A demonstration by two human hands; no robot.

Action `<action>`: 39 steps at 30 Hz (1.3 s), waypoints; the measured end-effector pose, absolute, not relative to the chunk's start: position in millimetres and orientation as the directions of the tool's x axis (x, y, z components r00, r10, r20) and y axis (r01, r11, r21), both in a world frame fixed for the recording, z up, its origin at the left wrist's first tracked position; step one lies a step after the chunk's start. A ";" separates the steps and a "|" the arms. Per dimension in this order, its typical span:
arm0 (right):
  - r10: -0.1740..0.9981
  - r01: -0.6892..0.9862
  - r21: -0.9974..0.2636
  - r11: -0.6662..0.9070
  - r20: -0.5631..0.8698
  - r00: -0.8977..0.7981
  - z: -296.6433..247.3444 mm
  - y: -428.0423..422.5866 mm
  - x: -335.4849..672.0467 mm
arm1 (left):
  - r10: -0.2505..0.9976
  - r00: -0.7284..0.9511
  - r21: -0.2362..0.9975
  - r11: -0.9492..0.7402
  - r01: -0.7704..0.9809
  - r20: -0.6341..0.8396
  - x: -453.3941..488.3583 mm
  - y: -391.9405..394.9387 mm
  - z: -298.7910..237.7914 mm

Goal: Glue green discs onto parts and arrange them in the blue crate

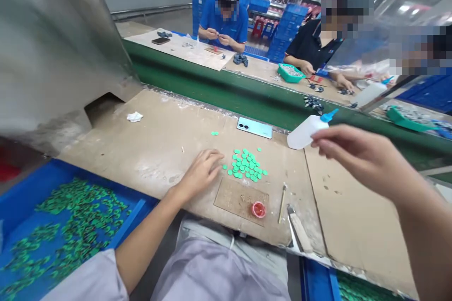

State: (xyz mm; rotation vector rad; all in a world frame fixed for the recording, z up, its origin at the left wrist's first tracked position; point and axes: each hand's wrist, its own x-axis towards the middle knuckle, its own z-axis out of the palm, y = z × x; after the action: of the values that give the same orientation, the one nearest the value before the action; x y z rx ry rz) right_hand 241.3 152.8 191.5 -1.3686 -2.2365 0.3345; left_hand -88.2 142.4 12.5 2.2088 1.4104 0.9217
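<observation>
My left hand point(203, 171) rests on the cardboard-covered bench, palm down, its fingers loosely bent and holding nothing. Just right of its fingertips lies a loose cluster of small green discs point(246, 164). My right hand point(356, 160) is raised above the bench with fingers stretched out. Its fingertips overlap the right side of a white squeeze bottle point(304, 132) with a blue nozzle; whether they touch it I cannot tell. Nearer my body, a small red-filled cup point(259, 209) stands on a thin brown board point(233, 197). A thin stick point(282, 203) lies right of it.
A light blue phone point(254, 128) lies at the bench's back edge. A tool with a pale handle point(300, 230) lies at the front edge. Blue bins point(139, 216) of green pieces flank me. Crumpled white paper point(134, 116) sits left. Co-workers sit beyond the green divider point(197, 87).
</observation>
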 end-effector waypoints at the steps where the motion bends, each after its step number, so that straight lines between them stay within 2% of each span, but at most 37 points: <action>1: 0.922 0.793 -0.472 0.385 0.227 -0.313 171.7 144.7 257.3 | 0.899 0.329 0.592 -0.439 0.676 0.290 -80.8 150.1 8.6; 3: 0.953 0.802 -0.516 0.302 0.138 -0.271 127.9 132.3 274.2 | 0.891 0.389 0.569 -0.450 0.688 0.234 -67.9 164.1 -0.8; 5: 0.954 0.785 -0.557 0.270 0.043 -0.297 85.6 129.2 273.5 | 0.874 0.444 0.564 -0.471 0.678 0.196 -57.7 177.1 -9.3; 8: 0.934 0.784 -0.561 0.268 -0.048 -0.353 37.9 144.8 253.6 | 0.848 0.508 0.555 -0.498 0.666 0.150 -48.3 194.7 -15.4; 11: 0.914 0.777 -0.563 0.281 -0.090 -0.396 12.1 174.1 232.8 | 0.828 0.539 0.533 -0.528 0.661 0.150 -46.0 207.1 -14.9; 14: 0.894 0.705 -0.631 0.323 -0.041 -0.446 0.8 198.3 224.0 | 0.853 0.486 0.485 -0.513 0.708 0.192 -53.0 215.8 -14.0; 16: 0.886 0.671 -0.640 0.373 0.031 -0.463 -2.6 206.0 225.1 | 0.895 0.398 0.450 -0.446 0.773 0.203 -63.0 222.0 -14.5; 18: 0.874 0.685 -0.589 0.429 0.078 -0.480 -5.3 207.3 228.8 | 0.938 0.290 0.447 -0.347 0.825 0.193 -74.0 228.8 -14.9; 21: 0.840 0.735 -0.470 0.489 0.024 -0.543 -11.9 205.1 229.8 | 0.970 0.196 0.474 -0.240 0.847 0.141 -80.1 236.6 -14.2; 23: 0.811 0.742 -0.408 0.532 -0.007 -0.585 -18.6 206.0 222.7 | 0.965 0.235 0.471 -0.263 0.842 0.119 -72.2 237.2 -12.9; 26: 0.791 0.733 -0.343 0.588 0.056 -0.609 -28.2 214.6 201.7 | 0.921 0.371 0.449 -0.384 0.807 0.119 -48.3 230.5 -10.7; 29: 0.784 0.707 -0.362 0.607 0.126 -0.608 -30.6 226.7 181.7 | 0.875 0.452 0.504 -0.474 0.722 0.175 -30.4 222.0 -9.0; 34: 0.749 0.635 -0.458 0.622 0.109 -0.654 -19.4 227.9 186.2 | 0.925 0.300 0.548 -0.379 0.745 0.232 -47.7 242.7 -6.9; 36: 0.722 0.630 -0.424 0.651 0.090 -0.686 -17.9 221.2 195.8 | 0.940 0.258 0.546 -0.340 0.766 0.223 -60.4 265.6 -5.5; 39: 0.701 0.642 -0.348 0.683 0.068 -0.710 -21.7 214.3 201.4 | 0.941 0.279 0.564 -0.339 0.753 0.193 -67.7 297.2 -4.4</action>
State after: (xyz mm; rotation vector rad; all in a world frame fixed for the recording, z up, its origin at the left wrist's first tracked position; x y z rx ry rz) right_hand 201.4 214.3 -21.7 -1.0892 -2.6992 0.4474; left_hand -67.7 297.2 -4.4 2.1924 1.5333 0.7143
